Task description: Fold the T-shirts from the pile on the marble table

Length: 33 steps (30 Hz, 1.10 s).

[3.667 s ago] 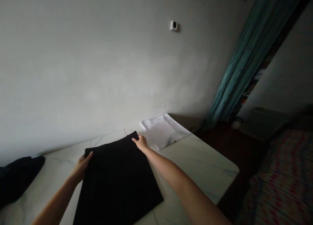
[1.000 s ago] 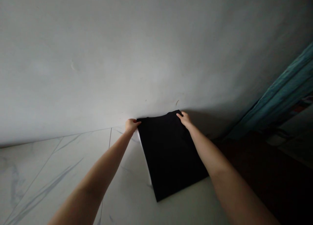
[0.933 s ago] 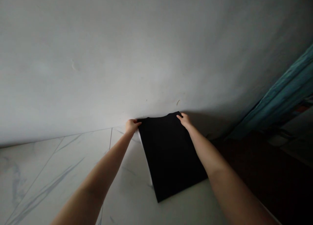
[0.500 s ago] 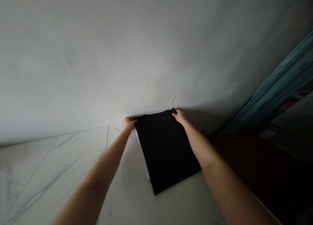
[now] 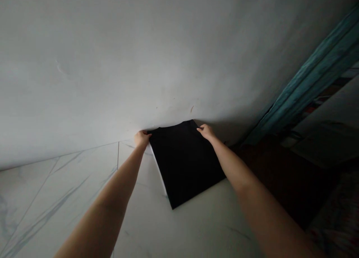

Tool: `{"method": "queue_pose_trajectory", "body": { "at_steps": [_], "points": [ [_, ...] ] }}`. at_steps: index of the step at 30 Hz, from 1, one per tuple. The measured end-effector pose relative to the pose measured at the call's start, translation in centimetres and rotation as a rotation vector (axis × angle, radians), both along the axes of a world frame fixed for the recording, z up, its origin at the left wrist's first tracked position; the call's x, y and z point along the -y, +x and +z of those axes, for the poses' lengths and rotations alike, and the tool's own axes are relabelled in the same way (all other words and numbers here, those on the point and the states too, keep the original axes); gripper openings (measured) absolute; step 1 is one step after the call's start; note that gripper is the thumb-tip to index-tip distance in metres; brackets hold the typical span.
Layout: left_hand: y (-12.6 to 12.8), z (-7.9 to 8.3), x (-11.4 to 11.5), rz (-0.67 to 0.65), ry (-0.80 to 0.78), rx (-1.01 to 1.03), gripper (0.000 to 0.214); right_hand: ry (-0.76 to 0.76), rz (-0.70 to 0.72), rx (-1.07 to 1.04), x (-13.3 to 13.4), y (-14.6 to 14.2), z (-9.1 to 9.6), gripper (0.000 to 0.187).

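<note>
A black garment (image 5: 187, 160), shaped like a folded shirt, lies on the marbled white tiled surface with its far edge against the wall. A thin white strip shows along its left side. My left hand (image 5: 142, 138) pinches the far left corner between thumb and fingers. At the far right corner, my right hand (image 5: 206, 131) grips the cloth in a similar pinch. Between the two hands the far edge dips slightly. My right forearm hides part of the garment's right side.
A pale grey wall (image 5: 112, 63) with small marks rises behind. Marbled tiles (image 5: 70, 190) with thin joints spread to the left and front. On the right stand a teal frame-like strip (image 5: 303, 82) and a dark reddish floor area (image 5: 263, 164).
My view has shifted a little to the right. The garment's near edge sits farther up in the picture, and its far right corner looks flatter. Both hands keep hold of the corners.
</note>
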<state>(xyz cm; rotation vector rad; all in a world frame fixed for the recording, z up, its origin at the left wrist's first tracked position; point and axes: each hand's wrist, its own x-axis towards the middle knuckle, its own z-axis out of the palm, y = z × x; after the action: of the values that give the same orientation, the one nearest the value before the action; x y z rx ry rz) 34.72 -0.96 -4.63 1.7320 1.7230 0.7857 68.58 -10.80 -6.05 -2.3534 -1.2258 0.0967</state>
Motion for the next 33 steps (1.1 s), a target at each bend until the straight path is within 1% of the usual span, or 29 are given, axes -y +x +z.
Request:
{"method": "queue_pose_trajectory", "body": {
  "at_steps": [3,4,5,6,8,10,11,13,15,17,20,23,26,30,33],
  "points": [
    [1.2,1.0,2.9,0.072,0.194,-0.149,0.038,-0.012,-0.032,0.01,2.8,0.3,0.2,0.03],
    [1.8,1.3,4.2,0.07,0.27,-0.206,0.04,-0.016,-0.045,0.013,3.9,0.1,0.4,0.03],
    [2.5,1.5,5.7,0.033,0.33,-0.255,0.04,-0.016,-0.062,0.026,5.0,-0.3,0.5,0.031],
    [3.3,1.6,7.3,-0.038,0.367,-0.29,0.038,-0.011,-0.079,0.051,6.0,-1.0,0.6,0.032],
    [4.8,1.4,10.7,-0.24,0.401,-0.334,0.039,0.013,-0.08,0.131,7.9,-3.1,0.9,0.037],
    [6.0,0.7,13.8,-0.428,0.4,-0.375,0.045,0.032,0.0,0.209,9.3,-5.9,1.0,0.041],
    [6.3,0.3,15.1,-0.491,0.393,-0.4,0.049,0.025,0.062,0.229,9.9,-7.3,0.9,0.043],
    [6.4,-0.6,16.9,-0.559,0.377,-0.454,0.053,-0.044,0.167,0.215,10.8,-9.6,0.7,0.046],
    [5.6,-1.3,17.9,-0.563,0.377,-0.502,0.054,-0.149,0.202,0.176,11.8,-10.7,0.3,0.052],
    [4.4,-1.6,18.1,-0.545,0.393,-0.535,0.055,-0.214,0.203,0.168,13.0,-10.5,-0.1,0.057],
    [2.3,-1.5,18.1,-0.524,0.382,-0.566,0.059,-0.211,0.179,0.24,15.1,-9.3,-0.6,0.055],
    [0.4,-1.4,18.7,-0.516,0.339,-0.579,0.062,-0.188,0.101,0.279,17.0,-8.7,-0.9,0.052],
    [-1.5,-1.6,19.7,-0.537,0.323,-0.577,0.061,-0.188,-0.007,0.25,18.6,-9.2,-1.0,0.053],
    [-4.0,-1.8,20.9,-0.594,0.313,-0.575,0.059,-0.211,-0.148,0.186,20.1,-10.2,-1.0,0.059],
    [-6.0,-1.2,22.1,-0.668,0.247,-0.577,0.061,-0.2,-0.195,0.173,21.2,-11.0,-0.9,0.065]
  ]
}}
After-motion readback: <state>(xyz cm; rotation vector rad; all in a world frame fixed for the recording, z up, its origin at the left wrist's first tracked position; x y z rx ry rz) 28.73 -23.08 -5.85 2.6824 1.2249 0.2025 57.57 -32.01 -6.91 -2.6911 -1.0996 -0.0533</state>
